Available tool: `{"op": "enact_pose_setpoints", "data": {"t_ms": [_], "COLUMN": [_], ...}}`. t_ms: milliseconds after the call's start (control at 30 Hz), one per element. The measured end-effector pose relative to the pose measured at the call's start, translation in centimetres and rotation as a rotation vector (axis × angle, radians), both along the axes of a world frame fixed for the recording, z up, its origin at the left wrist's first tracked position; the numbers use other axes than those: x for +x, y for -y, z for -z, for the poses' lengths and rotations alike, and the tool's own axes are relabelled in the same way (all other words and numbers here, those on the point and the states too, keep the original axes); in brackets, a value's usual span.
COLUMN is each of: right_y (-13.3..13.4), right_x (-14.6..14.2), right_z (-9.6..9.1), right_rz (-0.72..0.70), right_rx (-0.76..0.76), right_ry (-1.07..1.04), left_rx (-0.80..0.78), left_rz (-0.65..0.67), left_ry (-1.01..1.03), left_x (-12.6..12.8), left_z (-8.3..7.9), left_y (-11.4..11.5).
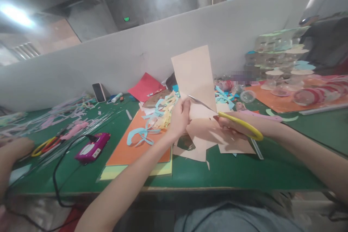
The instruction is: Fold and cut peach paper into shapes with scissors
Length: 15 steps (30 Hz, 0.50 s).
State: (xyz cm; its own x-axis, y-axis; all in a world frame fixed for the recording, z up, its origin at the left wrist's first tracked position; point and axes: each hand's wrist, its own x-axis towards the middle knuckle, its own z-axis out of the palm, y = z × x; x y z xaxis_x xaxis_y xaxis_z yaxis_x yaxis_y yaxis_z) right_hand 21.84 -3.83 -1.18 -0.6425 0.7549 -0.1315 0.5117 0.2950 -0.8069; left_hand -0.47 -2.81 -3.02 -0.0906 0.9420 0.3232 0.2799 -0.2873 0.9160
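Observation:
My left hand pinches the lower left part of a pale peach sheet of paper, which stands up tilted above the table. Yellow-handled scissors are in my right hand, their blades lying across the lower part of the sheet. More peach paper pieces with cut edges lie under both hands. A stack of orange sheets is left of my left forearm, with curled blue paper strips on top.
A magenta device with a black cable lies left of the stack. Another person's hand is at the far left near more scissors. A phone leans on the partition. Stacked clear plastic cups stand at right.

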Motion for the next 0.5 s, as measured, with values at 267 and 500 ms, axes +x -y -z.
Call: {"op": "enact_pose_setpoints", "data": {"t_ms": [267,500], "right_y": [-0.11,0.15], "right_x": [-0.13,-0.24], "right_z": [0.6,-0.14], "right_rz": [0.025,0.002], "right_rx": [-0.079,-0.102], "right_ry": [-0.109,-0.104], "left_rx": [-0.003,-0.04], "left_rz": [0.023,0.024], "left_ry": [0.016,0.025], "left_x": [-0.11,-0.06], "left_z": [0.11,0.34], "left_y": [-0.19,-0.2]}}
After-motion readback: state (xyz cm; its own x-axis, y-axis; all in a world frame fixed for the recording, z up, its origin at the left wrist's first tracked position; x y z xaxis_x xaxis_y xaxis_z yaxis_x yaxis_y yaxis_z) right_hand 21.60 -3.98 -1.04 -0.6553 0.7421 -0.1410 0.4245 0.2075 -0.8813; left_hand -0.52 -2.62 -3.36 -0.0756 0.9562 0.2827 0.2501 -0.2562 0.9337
